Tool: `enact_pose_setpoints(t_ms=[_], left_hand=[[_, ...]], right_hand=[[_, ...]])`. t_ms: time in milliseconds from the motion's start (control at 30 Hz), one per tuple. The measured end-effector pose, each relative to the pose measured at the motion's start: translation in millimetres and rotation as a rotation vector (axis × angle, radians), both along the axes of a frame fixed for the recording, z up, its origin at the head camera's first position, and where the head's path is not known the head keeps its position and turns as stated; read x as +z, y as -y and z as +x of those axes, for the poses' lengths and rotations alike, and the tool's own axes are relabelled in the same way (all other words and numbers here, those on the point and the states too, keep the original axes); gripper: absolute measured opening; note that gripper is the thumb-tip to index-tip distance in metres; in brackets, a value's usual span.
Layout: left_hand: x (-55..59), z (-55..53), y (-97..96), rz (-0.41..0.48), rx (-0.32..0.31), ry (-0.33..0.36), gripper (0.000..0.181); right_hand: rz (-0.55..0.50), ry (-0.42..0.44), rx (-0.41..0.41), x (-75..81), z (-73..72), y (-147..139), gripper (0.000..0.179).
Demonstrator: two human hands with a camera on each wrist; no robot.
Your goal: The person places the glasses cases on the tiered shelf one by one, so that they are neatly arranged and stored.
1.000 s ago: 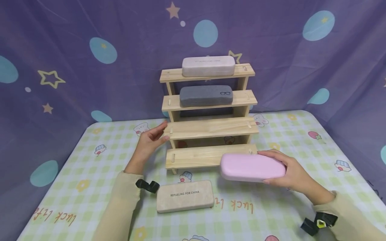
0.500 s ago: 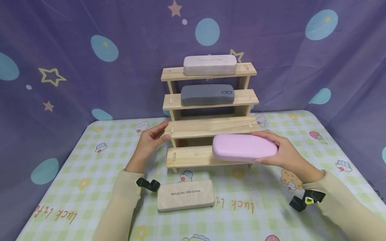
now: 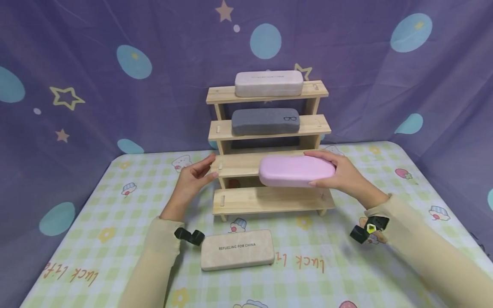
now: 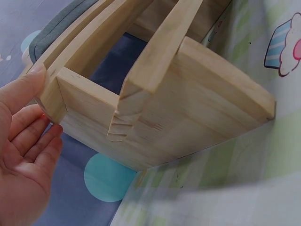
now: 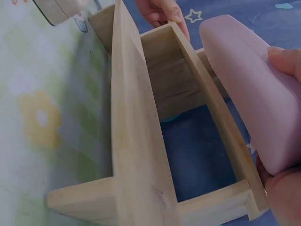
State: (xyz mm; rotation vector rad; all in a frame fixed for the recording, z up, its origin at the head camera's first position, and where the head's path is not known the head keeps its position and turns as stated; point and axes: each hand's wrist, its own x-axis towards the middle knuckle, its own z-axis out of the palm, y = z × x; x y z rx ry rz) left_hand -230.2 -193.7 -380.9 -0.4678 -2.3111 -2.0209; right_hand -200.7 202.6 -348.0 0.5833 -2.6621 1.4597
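Observation:
My right hand [image 3: 343, 175] grips the right end of a pink glasses case [image 3: 294, 171], fingers over the far side and thumb on the near side. The case overlaps the third board of a wooden stepped shelf [image 3: 239, 164]; in the right wrist view, the pink case [image 5: 254, 89] appears close to that board's edge. My left hand [image 3: 190, 179] holds the left end of the same board between thumb and fingers, as the left wrist view shows of the hand [image 4: 26, 150]. A grey glasses case [image 3: 265, 122] and a pale pinkish one [image 3: 268, 84] sit on the two upper boards.
A beige glasses case [image 3: 237, 250] printed "REFUELING FOR CHINA" lies on the checked tablecloth [image 3: 131, 239] in front of the shelf. The lowest board [image 3: 246, 201] is bare. A purple patterned curtain [image 3: 173, 64] hangs right behind the shelf.
My right hand has carried the pink case up and to the left, from in front of the lowest board to the third board. The left hand keeps its place on the shelf.

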Motion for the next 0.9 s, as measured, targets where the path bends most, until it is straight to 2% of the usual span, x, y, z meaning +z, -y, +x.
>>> enact_pose_setpoints(t_ms=[433,667,900], left_hand=[[0.5,0.7,-0.4,-0.015,0.004,0.007,0.051],[0.8,0.8,0.6,-0.004,0.005,0.006,0.051],[0.7,0.6,0.4,-0.019,0.009,0.008,0.051]], right_hand=[[0.042,0.036,0.066,10.2,-28.8,27,0.072],[-0.007,0.082,0.097,12.6,-40.9,38,0.073],[-0.038,0.102,0.158,12.8,-46.0,45,0.074]])
